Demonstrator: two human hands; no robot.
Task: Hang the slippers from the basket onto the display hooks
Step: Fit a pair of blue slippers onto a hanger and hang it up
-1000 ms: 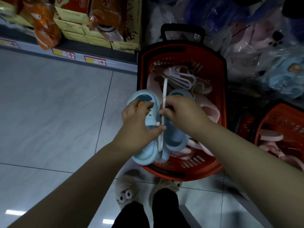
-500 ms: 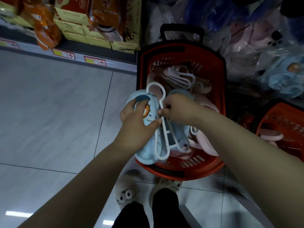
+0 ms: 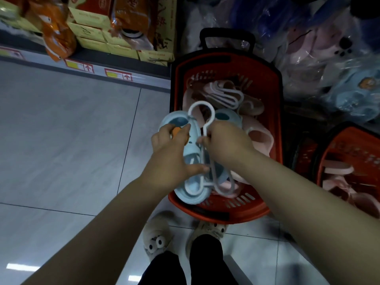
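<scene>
A red basket (image 3: 276, 128) stands on the floor in front of me, holding pink slippers (image 3: 260, 138) and spare white hangers (image 3: 226, 95). Over its left rim my left hand (image 3: 172, 153) grips a light blue slipper (image 3: 192, 190) with an orange patch. A second blue slipper (image 3: 226, 117) peeks out beyond my right hand (image 3: 226, 140), which pinches the stem of a white plastic hanger (image 3: 200, 112). The hanger's round loop points away from me and its lower arms lie across the blue slipper.
A second red basket (image 3: 349, 161) with pink slippers sits at the right. Bagged slippers (image 3: 320, 58) pile up behind both baskets. A shelf of yellow and orange boxes (image 3: 98, 27) runs along the upper left. Grey floor tiles (image 3: 61, 140) spread to the left; my feet (image 3: 158, 233) stand below the basket.
The white hanger has turned from edge-on to flat, so its loop and arms show, and it has slid a little toward the basket's far end. Both hands stay on the slippers.
</scene>
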